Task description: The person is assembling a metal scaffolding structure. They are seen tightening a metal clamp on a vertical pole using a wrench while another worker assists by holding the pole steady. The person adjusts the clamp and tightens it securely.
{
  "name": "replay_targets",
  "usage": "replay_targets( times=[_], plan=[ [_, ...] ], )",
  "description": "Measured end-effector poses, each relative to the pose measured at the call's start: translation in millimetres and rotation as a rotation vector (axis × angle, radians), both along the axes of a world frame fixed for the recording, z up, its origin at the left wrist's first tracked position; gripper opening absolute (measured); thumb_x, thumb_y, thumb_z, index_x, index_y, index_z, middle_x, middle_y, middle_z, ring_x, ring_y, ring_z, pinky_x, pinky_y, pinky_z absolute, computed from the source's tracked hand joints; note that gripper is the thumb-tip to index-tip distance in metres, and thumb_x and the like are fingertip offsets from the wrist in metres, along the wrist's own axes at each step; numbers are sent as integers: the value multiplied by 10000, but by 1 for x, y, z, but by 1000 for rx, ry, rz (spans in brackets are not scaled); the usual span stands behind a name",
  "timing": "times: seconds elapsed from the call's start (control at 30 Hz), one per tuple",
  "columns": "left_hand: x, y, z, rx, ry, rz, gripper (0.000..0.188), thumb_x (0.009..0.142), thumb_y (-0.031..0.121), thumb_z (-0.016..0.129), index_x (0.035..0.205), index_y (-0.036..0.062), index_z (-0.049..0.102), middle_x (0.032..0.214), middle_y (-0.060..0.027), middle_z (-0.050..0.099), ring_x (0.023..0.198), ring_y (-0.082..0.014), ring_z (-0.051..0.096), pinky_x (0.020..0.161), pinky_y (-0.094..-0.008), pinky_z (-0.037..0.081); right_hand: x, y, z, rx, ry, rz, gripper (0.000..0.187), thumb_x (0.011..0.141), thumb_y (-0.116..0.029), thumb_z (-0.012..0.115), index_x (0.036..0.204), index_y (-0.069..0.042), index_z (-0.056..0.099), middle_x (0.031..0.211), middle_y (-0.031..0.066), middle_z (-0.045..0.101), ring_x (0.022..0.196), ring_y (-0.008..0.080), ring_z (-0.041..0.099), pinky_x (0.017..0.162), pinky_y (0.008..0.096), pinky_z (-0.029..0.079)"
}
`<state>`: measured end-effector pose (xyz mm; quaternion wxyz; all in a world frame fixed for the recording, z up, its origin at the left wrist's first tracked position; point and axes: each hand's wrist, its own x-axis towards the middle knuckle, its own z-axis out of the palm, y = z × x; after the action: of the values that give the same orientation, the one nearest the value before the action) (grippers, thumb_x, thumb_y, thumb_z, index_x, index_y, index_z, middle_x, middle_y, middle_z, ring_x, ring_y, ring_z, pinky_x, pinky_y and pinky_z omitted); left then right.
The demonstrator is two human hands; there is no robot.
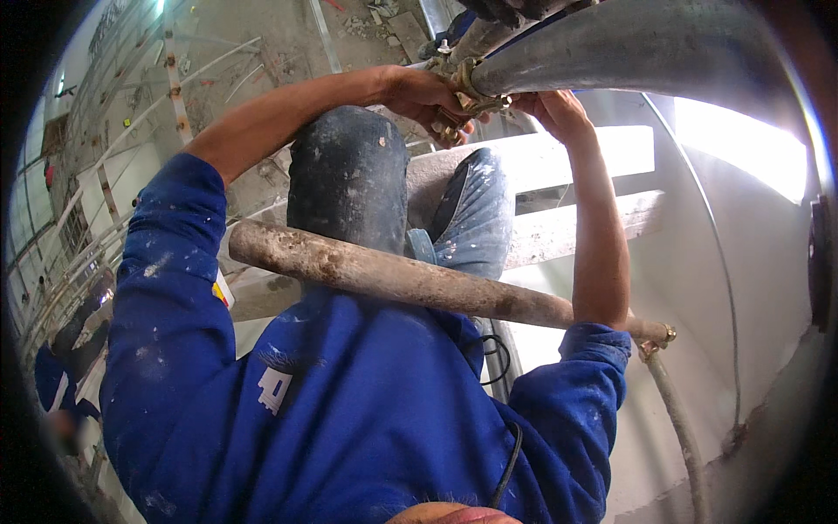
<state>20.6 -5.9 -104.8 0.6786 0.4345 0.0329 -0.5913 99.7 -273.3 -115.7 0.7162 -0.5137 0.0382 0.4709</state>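
At the top centre, a brass-coloured scaffold coupler (470, 94) sits at the end of a thick grey metal tube (628, 54). My left hand (429, 98) is closed round the coupler's left side, its fingers curled by a lower clamp part with a bolt. Just under the tube, my right hand (556, 111) has its fingers bent in close to the coupler's right bolt end. Whatever lies between those fingers is hidden. A dirt-stained scaffold tube (393, 278) crosses in front of my body, beneath both forearms.
Pale planks (602, 157) run below my knees. At the right end of the crossing tube, another coupler (650, 347) joins a downward pipe (683, 428). Scaffold poles (175, 87) and rubble-strewn floor (375, 39) show far below. A person in blue (65, 375) is at the lower left.
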Motion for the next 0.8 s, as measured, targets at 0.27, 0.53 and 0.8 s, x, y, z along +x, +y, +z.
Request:
replay_targets(
  times=[0.27, 0.53, 0.8],
  plan=[
    [-2, -7, -22, -107, 48, 47, 377, 987, 156, 587, 1330, 25, 500, 1213, -132, 630, 1068, -231, 650, 898, -370, 552, 4, 1, -3, -89, -10, 2, 324, 908, -206, 711, 1160, -17, 633, 999, 145, 703, 935, 244, 701, 797, 374, 587],
    [-4, -3, -18, -111, -43, 24, 415, 1017, 240, 563, 1371, 40, 481, 1221, -122, 627, 1067, -215, 638, 905, -363, 551, -6, 9, 10, -96, -99, 1, 294, 986, -185, 602, 1135, 68, 623, 1021, 146, 695, 946, 223, 699, 861, 337, 603],
    [-8, -8, -12, -158, -40, 58, 423, 1012, 262, 567, 1378, 69, 479, 1244, -123, 616, 1101, -216, 622, 973, -380, 528, -8, -2, 9, -225, -118, 23, 272, 989, -185, 591, 1119, 48, 641, 1008, 92, 662, 901, 170, 689, 857, 311, 601]
  ],
)
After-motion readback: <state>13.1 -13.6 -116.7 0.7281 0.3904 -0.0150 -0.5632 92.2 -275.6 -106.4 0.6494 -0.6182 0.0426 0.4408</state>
